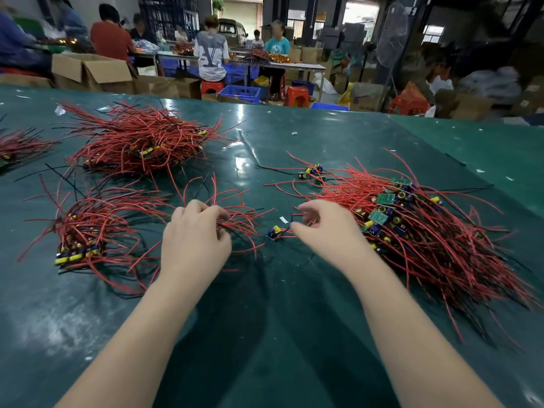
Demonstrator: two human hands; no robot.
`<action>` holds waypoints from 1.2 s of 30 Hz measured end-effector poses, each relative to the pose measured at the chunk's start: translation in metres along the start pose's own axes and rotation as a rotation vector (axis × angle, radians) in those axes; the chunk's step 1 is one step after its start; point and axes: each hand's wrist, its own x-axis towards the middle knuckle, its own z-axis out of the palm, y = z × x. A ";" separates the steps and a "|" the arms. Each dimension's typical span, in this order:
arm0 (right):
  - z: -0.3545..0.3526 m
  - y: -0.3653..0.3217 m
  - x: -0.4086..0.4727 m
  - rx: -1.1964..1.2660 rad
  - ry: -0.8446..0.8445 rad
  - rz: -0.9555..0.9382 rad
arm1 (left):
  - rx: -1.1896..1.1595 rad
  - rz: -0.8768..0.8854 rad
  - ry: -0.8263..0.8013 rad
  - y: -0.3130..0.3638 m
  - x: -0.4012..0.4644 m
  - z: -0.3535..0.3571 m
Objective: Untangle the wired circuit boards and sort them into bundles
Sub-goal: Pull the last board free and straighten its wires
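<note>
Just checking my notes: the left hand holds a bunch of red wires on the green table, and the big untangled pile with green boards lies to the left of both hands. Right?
Not quite. The left hand does hold a bunch of red wires on the green table, but the big pile with green boards lies to the right of both hands, beyond the right hand, as the head view shows.

A: Beyond the green table (pixel 323 334), open cardboard boxes (pixel 91 72) along the left!

B: And blue crates (pixel 240 93) on the floor, red stools (pixel 296 96) beside them. Seated people (pixel 211 55) at a white table (pixel 297 66), a fan (pixel 393 35) standing right.
</note>
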 end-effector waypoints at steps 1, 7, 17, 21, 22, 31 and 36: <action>0.008 -0.001 0.000 0.031 -0.045 0.021 | 0.010 0.008 0.002 -0.002 0.001 0.000; 0.030 0.005 -0.004 0.213 0.005 -0.006 | 0.038 0.023 0.039 -0.011 0.006 0.001; 0.014 0.000 -0.020 0.381 0.123 -0.317 | -0.486 0.146 0.050 0.009 -0.001 -0.005; 0.009 -0.009 -0.027 0.327 0.136 -0.519 | -0.838 -0.019 -0.342 0.022 -0.006 0.003; 0.008 -0.010 -0.029 0.314 0.137 -0.549 | -0.935 -0.053 -0.390 0.023 -0.007 0.004; 0.016 -0.017 -0.033 0.608 0.211 -0.207 | -1.306 -0.241 -0.319 0.025 -0.011 0.006; 0.019 -0.017 -0.033 0.685 0.060 -0.121 | -1.143 -0.129 -0.241 0.021 -0.012 0.009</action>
